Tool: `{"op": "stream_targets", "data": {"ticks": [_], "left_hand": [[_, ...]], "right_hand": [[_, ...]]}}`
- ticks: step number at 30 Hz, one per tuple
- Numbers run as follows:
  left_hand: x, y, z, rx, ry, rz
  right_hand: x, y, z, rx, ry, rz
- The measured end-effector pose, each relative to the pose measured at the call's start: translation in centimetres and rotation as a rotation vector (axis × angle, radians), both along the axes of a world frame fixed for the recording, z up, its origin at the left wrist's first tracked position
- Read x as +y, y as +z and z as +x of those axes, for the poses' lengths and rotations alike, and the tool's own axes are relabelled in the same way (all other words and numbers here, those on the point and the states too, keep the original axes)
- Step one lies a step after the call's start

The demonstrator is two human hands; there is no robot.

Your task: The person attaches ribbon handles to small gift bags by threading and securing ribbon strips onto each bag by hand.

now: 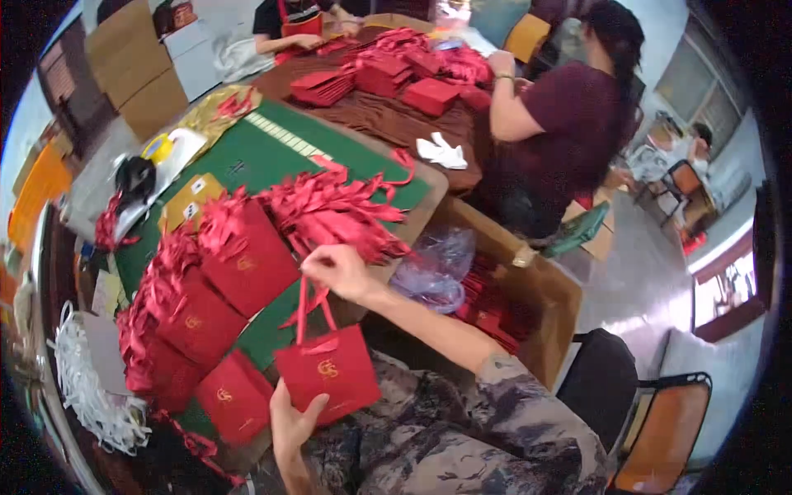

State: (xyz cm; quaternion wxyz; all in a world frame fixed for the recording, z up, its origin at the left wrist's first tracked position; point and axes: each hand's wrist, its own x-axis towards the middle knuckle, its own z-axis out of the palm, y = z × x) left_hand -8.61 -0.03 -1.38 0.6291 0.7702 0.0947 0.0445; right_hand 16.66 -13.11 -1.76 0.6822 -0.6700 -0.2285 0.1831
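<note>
A small red paper gift bag (332, 373) with a gold emblem is in front of my lap. My left hand (293, 419) grips its lower left corner, thumb across the front. Red ribbon handles (304, 309) rise from its top edge to my right hand (340, 272), whose fingers are pinched together at the upper end of the ribbon. To the left, more red gift bags (252, 268) lie in overlapping stacks with their ribbons bunched along the far side. One separate bag (235, 398) lies right beside my left hand. Beyond my right hand is a heap of loose red ribbons (342, 206).
A green mat (289, 136) covers the table. On my right stands a cardboard box (540, 289) holding red bags and clear plastic. White strips (95, 384) hang at the left edge. Two people (569, 124) work at the brown-covered far table, piled with red bags (388, 74). An orange chair (664, 437) stands lower right.
</note>
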Motion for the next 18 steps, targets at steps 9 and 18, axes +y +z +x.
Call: {"op": "stream_targets", "data": {"ticks": [9, 18], "left_hand": [[0.1, 3.9, 0.1, 0.031, 0.267, 0.252], [-3.3, 6.8, -0.1, 0.054, 0.221, 0.805]], "right_hand": [[-1.0, 4.2, -6.2, -0.481, -0.087, -0.235], [0.9, 6.3, -11.5, -0.294, 0.186, -0.168]]}}
